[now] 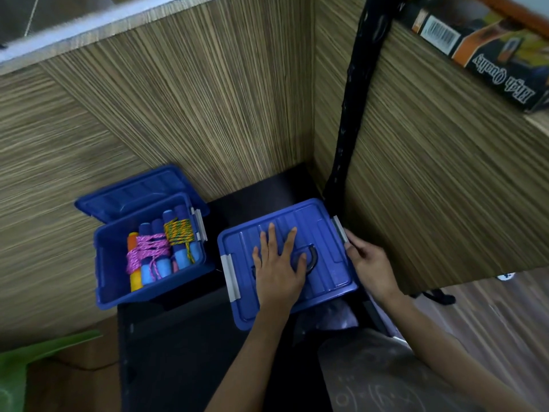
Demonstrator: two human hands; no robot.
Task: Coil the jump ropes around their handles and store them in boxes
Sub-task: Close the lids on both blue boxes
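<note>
Two blue plastic boxes stand on a dark surface. The left box (107, 263) is open, its lid (133, 191) leaning behind it. Inside lie coiled jump ropes: a pink rope (148, 248) wound round orange and blue handles, and a yellow-green rope (178, 231) wound round blue handles. The right box has its lid (323, 233) on. My left hand (279, 260) presses flat on that lid with fingers spread, over the lid's handle. My right hand (368, 263) grips the box's right edge at the grey latch (340, 228). Another grey latch (231, 276) sits on the lid's left side.
Wood-grain panels (208, 99) wall in the boxes at the back and right. A black strap (353, 99) hangs down the corner. A printed carton (481, 46) lies at the top right. A green object (17, 370) and a brown floor are at the lower left.
</note>
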